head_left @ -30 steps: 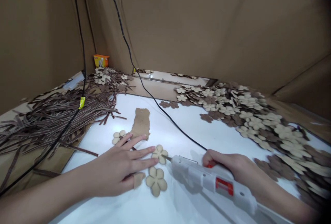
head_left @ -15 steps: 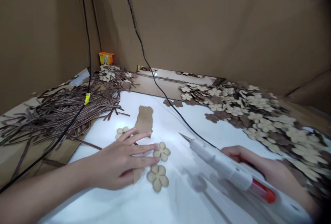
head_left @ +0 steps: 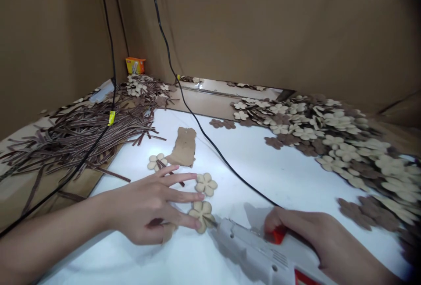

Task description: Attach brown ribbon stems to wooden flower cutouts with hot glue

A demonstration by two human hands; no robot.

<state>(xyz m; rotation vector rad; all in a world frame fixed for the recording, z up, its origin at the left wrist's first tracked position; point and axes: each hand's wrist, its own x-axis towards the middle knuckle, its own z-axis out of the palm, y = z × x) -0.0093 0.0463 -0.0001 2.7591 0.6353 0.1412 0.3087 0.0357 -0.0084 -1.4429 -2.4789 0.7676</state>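
My right hand (head_left: 301, 236) grips a grey-white glue gun (head_left: 253, 250) with red parts. Its metal tip meets the middle of a beige felt flower (head_left: 201, 215) on the white board. My left hand (head_left: 154, 201) lies with fingers spread, one fingertip on that flower and others at the edge of a second beige flower (head_left: 206, 184) just above it. Past my left fingers, a third beige flower (head_left: 157, 162) has a brown strip (head_left: 162, 165) across it. A torn piece of brown cardboard (head_left: 184, 147) lies beside it.
Brown strips (head_left: 98, 131) are heaped at the left, and beige and brown flowers (head_left: 329, 131) are piled along the right. A black cable (head_left: 210, 142) runs over the board (head_left: 243, 197). An orange box (head_left: 135, 65) stands in the back corner.
The glue gun has come down and left, from above the board to the lower flower. My left hand stays near the same flowers, with small finger shifts.
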